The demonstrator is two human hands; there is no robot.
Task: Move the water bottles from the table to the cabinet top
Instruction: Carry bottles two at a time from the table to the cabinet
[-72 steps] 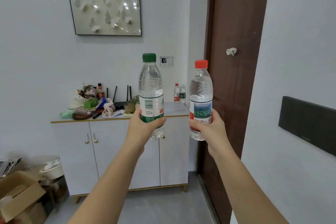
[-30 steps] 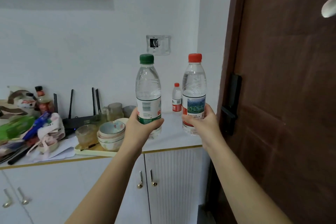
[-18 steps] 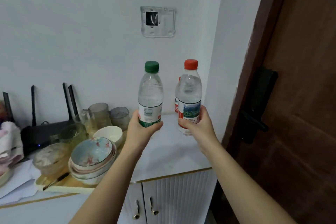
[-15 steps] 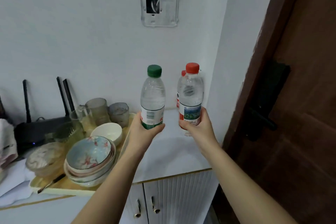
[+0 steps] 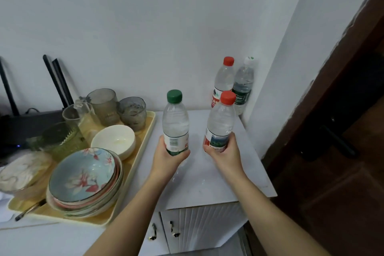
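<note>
My left hand [image 5: 166, 160] grips a clear green-capped water bottle [image 5: 175, 122] by its lower half, upright above the white cabinet top [image 5: 207, 178]. Beside it, my right hand [image 5: 225, 156] holds a red-capped water bottle [image 5: 221, 119] around its label, tilted slightly left. Whether either bottle touches the top is hidden by my hands. In the back right corner stand two more bottles: one with a red cap [image 5: 223, 79] and one with a white cap [image 5: 244, 83].
A yellow tray [image 5: 143, 151] to the left holds stacked floral bowls [image 5: 83, 176], a white bowl [image 5: 114, 141] and glass cups [image 5: 104, 106]. A black router [image 5: 29, 122] sits behind it. A dark brown door [image 5: 342, 131] stands close on the right.
The view has come closer and tipped down onto the cabinet top. Both hands have lowered their bottles toward the white surface, and the two corner bottles now show clearly.
</note>
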